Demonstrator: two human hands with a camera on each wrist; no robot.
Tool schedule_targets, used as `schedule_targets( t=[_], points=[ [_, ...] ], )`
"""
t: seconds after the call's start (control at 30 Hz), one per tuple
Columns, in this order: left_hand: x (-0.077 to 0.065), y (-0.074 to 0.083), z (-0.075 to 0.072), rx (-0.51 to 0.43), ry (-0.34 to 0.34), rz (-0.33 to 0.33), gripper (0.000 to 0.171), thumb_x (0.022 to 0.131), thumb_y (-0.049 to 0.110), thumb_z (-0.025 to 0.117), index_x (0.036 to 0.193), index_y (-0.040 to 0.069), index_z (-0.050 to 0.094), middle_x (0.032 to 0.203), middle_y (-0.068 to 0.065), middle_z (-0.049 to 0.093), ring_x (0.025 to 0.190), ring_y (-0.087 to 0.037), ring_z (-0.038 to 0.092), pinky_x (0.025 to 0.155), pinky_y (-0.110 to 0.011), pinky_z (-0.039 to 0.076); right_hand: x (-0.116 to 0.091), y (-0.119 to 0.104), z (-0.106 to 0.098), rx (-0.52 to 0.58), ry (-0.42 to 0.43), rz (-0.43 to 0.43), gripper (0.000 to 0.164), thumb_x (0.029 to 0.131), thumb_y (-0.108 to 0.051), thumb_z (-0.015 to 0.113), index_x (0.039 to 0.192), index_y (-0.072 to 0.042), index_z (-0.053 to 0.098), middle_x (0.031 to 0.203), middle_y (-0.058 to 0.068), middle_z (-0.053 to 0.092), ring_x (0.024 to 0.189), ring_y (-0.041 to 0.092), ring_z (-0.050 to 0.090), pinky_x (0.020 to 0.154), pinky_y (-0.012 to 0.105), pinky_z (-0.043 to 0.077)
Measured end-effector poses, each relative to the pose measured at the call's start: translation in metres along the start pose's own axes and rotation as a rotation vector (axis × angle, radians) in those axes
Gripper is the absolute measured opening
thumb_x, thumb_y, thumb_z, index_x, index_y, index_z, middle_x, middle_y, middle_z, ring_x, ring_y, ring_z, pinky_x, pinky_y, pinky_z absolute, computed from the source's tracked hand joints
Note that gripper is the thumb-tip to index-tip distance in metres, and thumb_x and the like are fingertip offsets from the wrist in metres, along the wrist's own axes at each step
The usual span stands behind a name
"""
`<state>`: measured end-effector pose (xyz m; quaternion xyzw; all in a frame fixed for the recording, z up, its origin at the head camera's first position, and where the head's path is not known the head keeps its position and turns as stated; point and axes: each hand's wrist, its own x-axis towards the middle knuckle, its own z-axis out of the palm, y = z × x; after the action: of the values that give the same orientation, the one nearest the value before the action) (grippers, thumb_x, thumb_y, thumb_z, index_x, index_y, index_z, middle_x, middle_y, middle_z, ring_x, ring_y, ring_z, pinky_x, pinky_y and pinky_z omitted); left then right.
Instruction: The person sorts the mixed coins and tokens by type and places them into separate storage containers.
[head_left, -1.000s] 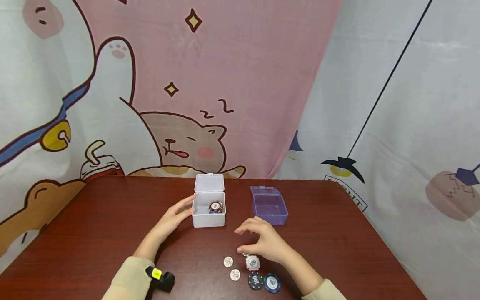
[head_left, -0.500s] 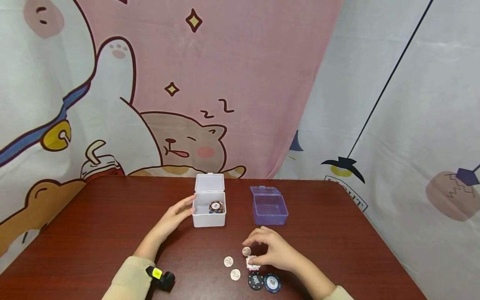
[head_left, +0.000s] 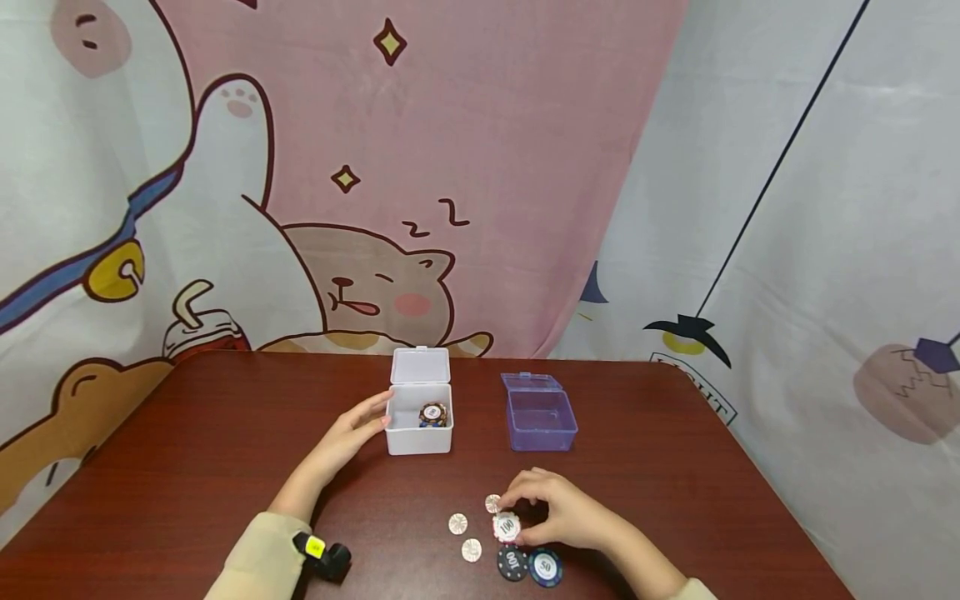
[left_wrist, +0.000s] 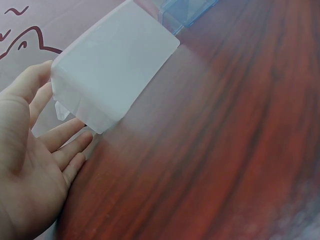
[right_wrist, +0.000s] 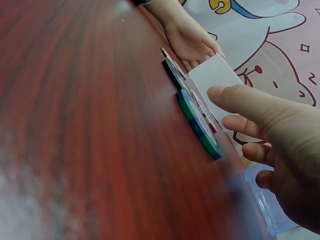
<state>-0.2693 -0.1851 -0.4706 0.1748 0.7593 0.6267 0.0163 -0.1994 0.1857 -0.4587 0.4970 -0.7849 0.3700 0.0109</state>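
A white plastic box (head_left: 419,442), lid raised, holds a stack of poker chips (head_left: 432,414) with a brown-edged one on top. My left hand (head_left: 351,432) rests against its left side with extended fingers. My right hand (head_left: 566,508) is low over the table, thumb and index finger spread about a white 100 poker chip (head_left: 506,527). Beside that chip lie a black poker chip (head_left: 512,563) and a blue poker chip (head_left: 546,567). A small silvery coin (head_left: 492,503) is at the index fingertip; a second coin (head_left: 457,523) and a third coin (head_left: 471,550) lie left of the chips.
To the right of the white box stands a translucent purple box (head_left: 542,425), its lid tipped back and nothing visible inside. The brown wood table (head_left: 247,433) ends at a printed cloth backdrop (head_left: 525,167).
My right hand has moved down and toward me, from above the coin nearest the boxes to the white chip. My left hand has stayed at the white box.
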Motion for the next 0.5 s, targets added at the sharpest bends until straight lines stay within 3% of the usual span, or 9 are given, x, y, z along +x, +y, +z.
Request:
schedule_targets(
  t=[0.23,0.5],
  points=[
    [-0.0006,0.0019,0.0004,-0.008,-0.009,0.007,0.05,0.098,0.012,0.055,0.145,0.004,0.04,0.142,-0.025,0.042,0.13,-0.038,0.04,0.103,-0.054,0.03,-0.003,0.004,-0.0009,0.012,-0.058,0.037,0.037,0.077,-0.014,0.08,0.112,-0.015,0.069,0.104,-0.007,0.063,0.095,0.01,0.054,0.079,0.026,0.047],
    [0.0,0.0022,-0.0004,-0.006,-0.01,0.008,0.051,0.098,0.012,0.054,0.145,0.003,0.039,0.142,-0.026,0.041,0.129,-0.04,0.039,0.102,-0.055,0.03,0.001,0.006,-0.0052,-0.002,-0.12,0.013,0.044,0.075,-0.009,0.079,0.117,-0.015,0.068,0.107,-0.005,0.062,0.096,0.01,0.055,0.077,0.025,0.047]
  ],
)
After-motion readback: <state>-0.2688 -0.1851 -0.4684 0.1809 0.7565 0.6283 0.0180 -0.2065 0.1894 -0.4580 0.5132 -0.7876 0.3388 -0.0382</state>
